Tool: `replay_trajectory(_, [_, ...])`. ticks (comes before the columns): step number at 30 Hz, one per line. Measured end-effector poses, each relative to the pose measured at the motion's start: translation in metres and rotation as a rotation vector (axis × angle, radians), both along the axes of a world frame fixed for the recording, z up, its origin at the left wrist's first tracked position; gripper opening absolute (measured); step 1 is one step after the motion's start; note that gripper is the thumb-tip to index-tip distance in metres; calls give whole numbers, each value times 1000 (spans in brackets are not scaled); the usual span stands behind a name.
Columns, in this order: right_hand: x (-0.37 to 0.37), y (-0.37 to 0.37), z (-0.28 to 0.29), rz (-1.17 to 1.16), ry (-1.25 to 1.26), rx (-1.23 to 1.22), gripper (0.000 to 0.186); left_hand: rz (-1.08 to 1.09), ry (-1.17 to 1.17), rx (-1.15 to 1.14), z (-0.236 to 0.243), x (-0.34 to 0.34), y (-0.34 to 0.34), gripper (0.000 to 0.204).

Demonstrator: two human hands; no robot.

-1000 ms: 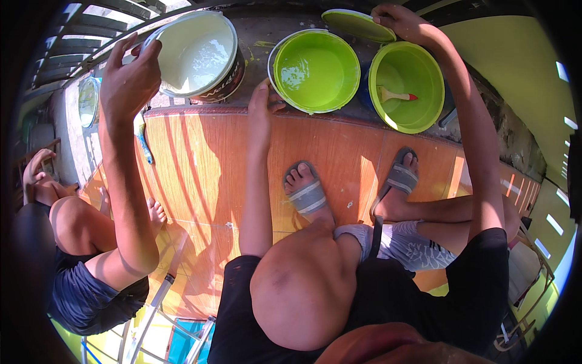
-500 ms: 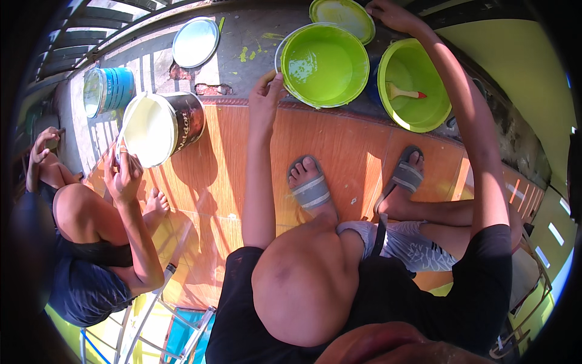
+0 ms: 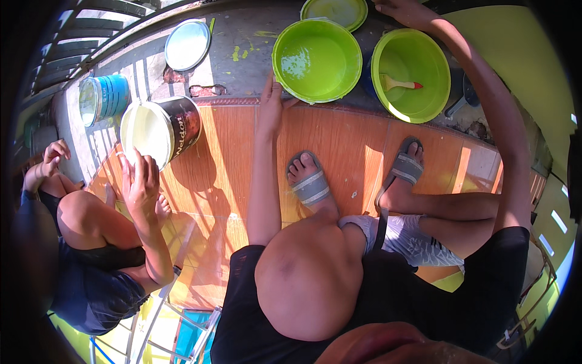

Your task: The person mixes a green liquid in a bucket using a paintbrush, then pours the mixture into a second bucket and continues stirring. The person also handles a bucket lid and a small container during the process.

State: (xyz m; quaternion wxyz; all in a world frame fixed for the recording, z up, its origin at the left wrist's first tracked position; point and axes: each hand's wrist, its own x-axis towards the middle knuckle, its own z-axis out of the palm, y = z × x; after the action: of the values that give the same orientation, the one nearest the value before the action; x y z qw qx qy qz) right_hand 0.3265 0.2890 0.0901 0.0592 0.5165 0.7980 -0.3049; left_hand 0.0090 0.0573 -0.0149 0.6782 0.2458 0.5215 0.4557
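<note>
My left hand point(image 3: 272, 108) is against the near left side of a bucket of lime-green paint point(image 3: 321, 64). Its thumb points right under the bucket's edge, apart from the fingers, which reach up along the wall. At the top edge of the picture, my right hand point(image 3: 407, 11) stretches its fingers leftward beside a paint-smeared round lid point(image 3: 336, 12); the frame partly cuts it off. Between my arms stands a second lime-green bucket point(image 3: 418, 79), in which a brush point(image 3: 397, 82) with a red-tipped pale handle lies.
At left another person's hand point(image 3: 140, 182) is by the rim of a dark bucket of white paint point(image 3: 188, 130). Behind it are a blue can point(image 3: 112, 96) and a white lid point(image 3: 188, 45). A dark-handled tool point(image 3: 467, 97) lies right of the buckets. My sandalled feet point(image 3: 310, 176) rest on orange tiles.
My left hand has slid lower on the bucket's side and its thumb has swung right. My right hand has shifted slightly right of the smeared lid. The other person's hand has moved right.
</note>
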Motion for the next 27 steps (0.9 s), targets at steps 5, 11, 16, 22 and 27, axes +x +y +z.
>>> replay_trajectory(5, [46,-45,81,301,-180,84,30,65,-2,26,-9,28,-10,50])
replay_trajectory(11, [94,-117,93,255,-352,-8,20,116,36,41,-12,55,-22,52])
replay_trajectory(16, [90,-126,-32,375,-460,27,21,11,180,22,0,37,-25,54])
replay_trajectory(22, [68,-129,-110,440,-564,9,25,50,389,-14,12,16,-94,41])
replay_trajectory(27, [76,-112,-83,227,-255,-29,31,95,322,-125,-4,26,-161,29])
